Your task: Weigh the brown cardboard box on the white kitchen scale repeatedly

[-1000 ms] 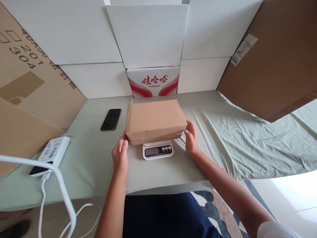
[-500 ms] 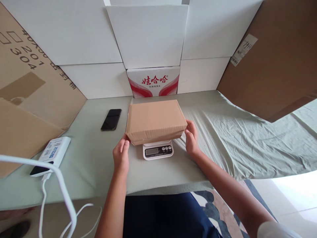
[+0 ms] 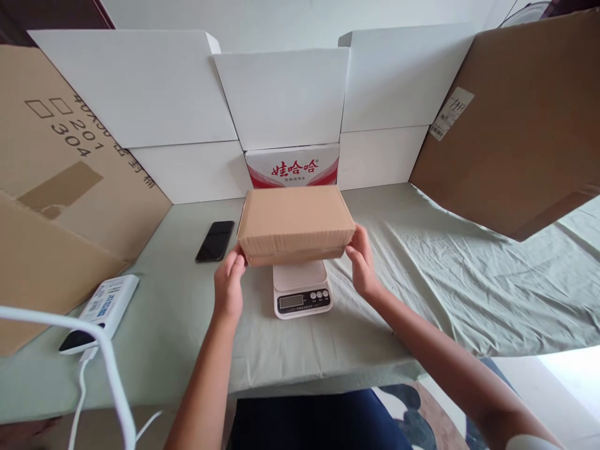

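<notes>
A brown cardboard box point(image 3: 296, 215) is held level between my two hands, above and behind a white kitchen scale point(image 3: 304, 294). My left hand point(image 3: 229, 278) grips the box's lower left corner, thumb in front and fingers partly hidden beneath. At the lower right corner, my right hand point(image 3: 363, 259) holds it with the thumb at the front and fingers along the side. Part of the scale's platform shows below the box; the rest is covered. The scale's display looks blank.
A black phone point(image 3: 215, 241) lies left of the box. Further left are a white power bank point(image 3: 100, 312) and a white cable point(image 3: 112, 362). White boxes point(image 3: 285, 97) and a red-and-white carton point(image 3: 293, 167) stand behind. Large cardboard boxes flank the green cloth point(image 3: 407, 262) on both sides.
The box has risen off the scale in my hands, and more of the platform now shows. The camera view has tilted up, so the surroundings sit lower in the picture.
</notes>
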Action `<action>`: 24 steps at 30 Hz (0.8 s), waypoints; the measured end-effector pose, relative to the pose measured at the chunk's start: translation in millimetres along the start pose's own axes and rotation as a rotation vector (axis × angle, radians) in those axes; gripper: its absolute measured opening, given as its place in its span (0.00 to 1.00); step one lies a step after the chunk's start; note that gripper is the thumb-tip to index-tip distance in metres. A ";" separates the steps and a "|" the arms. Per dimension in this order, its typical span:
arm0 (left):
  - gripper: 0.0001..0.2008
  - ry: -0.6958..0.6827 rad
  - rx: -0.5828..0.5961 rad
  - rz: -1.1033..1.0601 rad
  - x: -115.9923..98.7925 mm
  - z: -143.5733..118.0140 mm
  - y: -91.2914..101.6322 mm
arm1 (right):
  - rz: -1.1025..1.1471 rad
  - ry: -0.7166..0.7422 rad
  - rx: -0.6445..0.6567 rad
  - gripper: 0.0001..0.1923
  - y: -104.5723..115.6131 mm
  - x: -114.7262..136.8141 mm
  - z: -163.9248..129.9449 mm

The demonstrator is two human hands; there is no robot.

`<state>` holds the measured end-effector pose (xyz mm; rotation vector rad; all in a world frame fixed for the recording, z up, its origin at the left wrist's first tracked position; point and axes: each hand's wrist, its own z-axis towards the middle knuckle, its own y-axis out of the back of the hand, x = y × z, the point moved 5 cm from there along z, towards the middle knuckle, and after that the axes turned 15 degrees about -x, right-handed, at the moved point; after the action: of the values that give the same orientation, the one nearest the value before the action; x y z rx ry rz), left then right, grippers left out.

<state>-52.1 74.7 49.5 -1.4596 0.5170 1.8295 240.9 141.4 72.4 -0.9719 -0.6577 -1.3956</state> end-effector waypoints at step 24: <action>0.26 0.304 -0.041 -0.165 82.4 79.6 -49.4 | -0.138 -0.131 -0.087 0.26 -32.2 -98.5 59.6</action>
<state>-75.4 186.5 -0.7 -1.7664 0.4914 1.5071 208.5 244.9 22.0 -1.1109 -0.7790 -1.5008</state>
